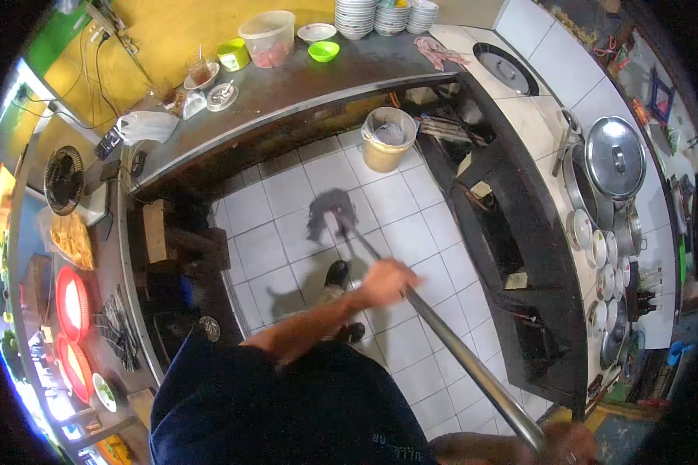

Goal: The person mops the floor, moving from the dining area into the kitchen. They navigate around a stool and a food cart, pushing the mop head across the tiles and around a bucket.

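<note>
A mop with a long metal handle [442,333] runs from the lower right up to its dark grey head [327,211], which rests on the white tiled floor [395,201]. My left hand [386,282] grips the handle about midway. Low at the frame's bottom edge, my right hand [570,446] grips the handle's upper end. My black shoes [336,273] stand on the tiles just behind the mop head.
A yellow bin [388,139] stands on the floor under the steel counter [287,101]. Bowls, a green bowl [323,51] and a plastic tub [269,37] sit on that counter. To the right, a tiled counter holds pots with lids [614,159].
</note>
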`<state>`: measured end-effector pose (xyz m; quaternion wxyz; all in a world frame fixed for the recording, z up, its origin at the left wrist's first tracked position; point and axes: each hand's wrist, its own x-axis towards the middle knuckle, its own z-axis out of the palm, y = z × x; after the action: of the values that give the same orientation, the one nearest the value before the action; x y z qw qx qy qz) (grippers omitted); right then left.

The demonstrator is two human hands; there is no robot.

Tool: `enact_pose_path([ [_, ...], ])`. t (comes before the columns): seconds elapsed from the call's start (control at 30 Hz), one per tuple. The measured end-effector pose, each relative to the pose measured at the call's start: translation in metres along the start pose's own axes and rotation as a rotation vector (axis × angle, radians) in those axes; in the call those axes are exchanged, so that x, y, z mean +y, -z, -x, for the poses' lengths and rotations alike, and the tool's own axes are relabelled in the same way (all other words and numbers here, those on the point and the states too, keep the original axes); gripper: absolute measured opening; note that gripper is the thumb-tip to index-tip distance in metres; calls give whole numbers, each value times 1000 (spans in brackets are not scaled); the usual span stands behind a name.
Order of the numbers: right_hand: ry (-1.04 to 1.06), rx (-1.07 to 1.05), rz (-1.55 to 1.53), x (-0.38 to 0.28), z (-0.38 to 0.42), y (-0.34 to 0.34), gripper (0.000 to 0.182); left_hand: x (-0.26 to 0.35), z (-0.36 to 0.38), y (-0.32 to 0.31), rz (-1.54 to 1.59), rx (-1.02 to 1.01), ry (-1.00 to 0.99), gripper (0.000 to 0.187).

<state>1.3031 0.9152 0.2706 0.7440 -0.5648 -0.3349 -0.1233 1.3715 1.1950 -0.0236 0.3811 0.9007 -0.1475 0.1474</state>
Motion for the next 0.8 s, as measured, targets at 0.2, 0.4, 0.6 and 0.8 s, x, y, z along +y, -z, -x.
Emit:
enact_pose_path([
  [0.2, -161, 52, 120, 73, 37, -54, 25, -164, -8, -6, -135, 7, 164, 21],
  [0.4, 95, -153, 177, -45, -3, 41, 28, -2, 6, -11, 25, 165, 205, 18],
  [0.6, 199, -346, 350, -70, -35, 42, 30, 35, 12, 2, 121, 111, 10, 33],
  [0.8, 346, -255, 17, 19, -34, -56, 35, -42, -12, 10, 24, 438, 152, 34],
])
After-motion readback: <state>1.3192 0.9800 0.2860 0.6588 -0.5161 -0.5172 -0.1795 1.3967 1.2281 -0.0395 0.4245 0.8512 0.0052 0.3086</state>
